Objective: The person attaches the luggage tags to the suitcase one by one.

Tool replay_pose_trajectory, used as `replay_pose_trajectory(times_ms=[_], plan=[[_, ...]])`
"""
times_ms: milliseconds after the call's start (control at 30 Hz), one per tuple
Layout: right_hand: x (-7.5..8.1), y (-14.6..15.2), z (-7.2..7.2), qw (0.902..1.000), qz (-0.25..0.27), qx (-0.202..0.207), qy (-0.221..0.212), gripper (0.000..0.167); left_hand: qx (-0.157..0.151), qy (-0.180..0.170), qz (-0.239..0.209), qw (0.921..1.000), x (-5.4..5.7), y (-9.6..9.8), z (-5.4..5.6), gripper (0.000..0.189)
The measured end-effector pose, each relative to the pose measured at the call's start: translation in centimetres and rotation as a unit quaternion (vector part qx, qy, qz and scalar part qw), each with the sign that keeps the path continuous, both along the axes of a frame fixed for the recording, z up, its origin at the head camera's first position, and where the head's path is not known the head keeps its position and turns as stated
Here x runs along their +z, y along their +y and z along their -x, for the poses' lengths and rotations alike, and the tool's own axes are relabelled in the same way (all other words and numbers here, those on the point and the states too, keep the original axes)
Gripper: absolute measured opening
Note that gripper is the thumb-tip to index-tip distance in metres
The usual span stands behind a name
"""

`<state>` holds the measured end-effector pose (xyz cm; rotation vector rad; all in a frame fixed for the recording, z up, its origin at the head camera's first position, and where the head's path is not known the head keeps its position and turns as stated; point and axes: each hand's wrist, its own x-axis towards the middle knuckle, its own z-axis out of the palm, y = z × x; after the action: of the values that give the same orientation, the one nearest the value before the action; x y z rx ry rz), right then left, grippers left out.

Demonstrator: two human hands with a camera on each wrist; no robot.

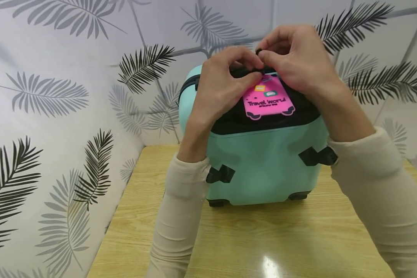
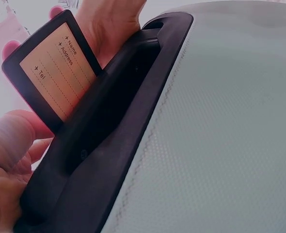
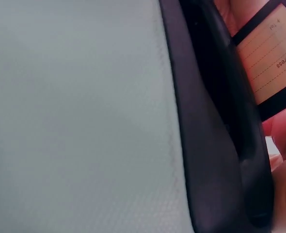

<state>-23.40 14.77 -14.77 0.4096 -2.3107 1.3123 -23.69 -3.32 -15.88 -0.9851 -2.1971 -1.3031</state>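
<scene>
A mint-green suitcase (image 1: 264, 166) stands on the table, its black handle (image 2: 111, 99) on the upper side. A pink luggage tag (image 1: 270, 101) printed "Travel World" lies against the black panel around the handle. My left hand (image 1: 224, 85) pinches the tag's black strap close to the tag's top edge. Just above, my right hand (image 1: 299, 60) pinches the strap's dark end (image 1: 258, 51) between thumb and fingers. The tag's back, with Name, Address and Tel lines on a card (image 2: 58, 73), faces the left wrist camera. Fingertips hide most of the strap.
The wooden table (image 1: 264, 235) extends in front of the suitcase. Behind and to the left rise walls with a grey and black leaf pattern (image 1: 48, 92). Black wrist mounts (image 1: 220, 174) sit at both cream sleeves, close to the suitcase front.
</scene>
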Motion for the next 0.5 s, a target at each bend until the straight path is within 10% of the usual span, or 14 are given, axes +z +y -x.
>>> replay_pose_trajectory(times_ms=[500], plan=[[-0.39,0.63,-0.14,0.9994,0.008,0.031,0.012,0.01,0.001,0.002,0.002,1.0,-0.06,0.0,-0.1,0.011]])
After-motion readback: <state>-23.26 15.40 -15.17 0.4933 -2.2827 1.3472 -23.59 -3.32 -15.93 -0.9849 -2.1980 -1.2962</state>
